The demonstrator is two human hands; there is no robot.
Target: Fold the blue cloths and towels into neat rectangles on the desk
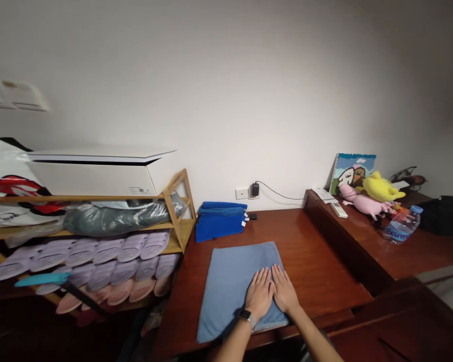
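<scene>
Partly hidden: grey-blue cloth (230, 281) under left hand (260, 295), right hand (285, 293); fingers (261, 277) straight, slightly apart.

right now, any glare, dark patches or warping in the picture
Head view: wall brightest mid-frame, dimmer toward the top corners; head view: deep shadow at lower left; head view: glare on the plastic-wrapped bundle; head view: lilac slippers look stretched toward the left edge; head view: left hand and right hand fairly sharp on the blue cloth.
</scene>
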